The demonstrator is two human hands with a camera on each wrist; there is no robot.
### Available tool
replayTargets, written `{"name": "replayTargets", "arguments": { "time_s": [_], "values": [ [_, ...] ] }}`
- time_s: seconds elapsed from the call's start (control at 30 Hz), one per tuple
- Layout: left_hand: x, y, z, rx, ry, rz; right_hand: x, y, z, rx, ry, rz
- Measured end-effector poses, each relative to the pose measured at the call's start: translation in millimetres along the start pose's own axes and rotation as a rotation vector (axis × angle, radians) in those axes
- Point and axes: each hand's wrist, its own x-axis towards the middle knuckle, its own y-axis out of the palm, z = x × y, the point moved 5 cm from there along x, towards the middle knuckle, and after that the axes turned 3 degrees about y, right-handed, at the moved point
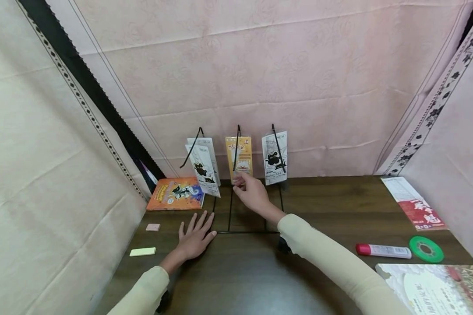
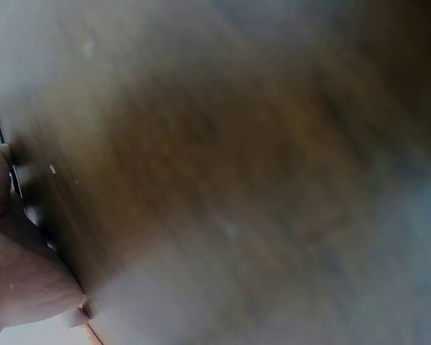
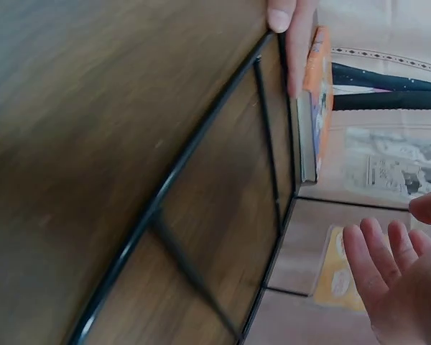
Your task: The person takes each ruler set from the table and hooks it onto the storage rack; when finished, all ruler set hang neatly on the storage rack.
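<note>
My right hand (image 1: 254, 192) is at the lower end of a yellow packet (image 1: 244, 153) on the middle hook of a black wire rack (image 1: 236, 232). In the right wrist view its fingers look loosely extended, thumb apart, in front of the packet; whether they touch it I cannot tell. White packets (image 1: 202, 168) dangle from the left hook. On the right hook hangs a white ruler set packet (image 1: 272, 175). My left hand (image 1: 195, 240) rests with fingers spread on the table, beside the rack's front left corner. The left wrist view is mostly blurred tabletop.
An orange book (image 1: 169, 199) lies left of the rack, with a pink block (image 1: 153, 227) and a pale yellow block (image 1: 142, 252) nearer. At right are a red-and-white packet (image 1: 421, 210), a glue stick (image 1: 386, 251), a green tape roll (image 1: 418, 245) and a pale book (image 1: 396, 273).
</note>
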Motion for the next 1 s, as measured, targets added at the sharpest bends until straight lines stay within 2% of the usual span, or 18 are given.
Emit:
{"name": "replayTargets", "arguments": {
  "time_s": [0.13, 0.33, 0.5, 0.73, 1.0],
  "values": [
    [0.9, 2.0, 2.9, 0.004, 0.003, -0.002, -6, -10.1, -11, -0.010, 0.015, -0.011],
    [0.9, 6.3, 6.3, -0.018, 0.008, 0.002, -13, -30.2, -36, -0.092, 0.024, -0.013],
    [-0.6, 1.7, 2.2, -0.023, 0.026, -0.008, -15, -51.1, -63, -0.184, 0.077, -0.030],
    [-2.9, -0.2, -0.3, -0.021, 0.030, -0.008, -21, -78.4, -95, -0.235, 0.155, -0.021],
    [-0.7, -0.2, 0.1, -0.001, 0.018, -0.013, -30, -104.1, -127, -0.293, 0.196, 0.012]
  ]
}}
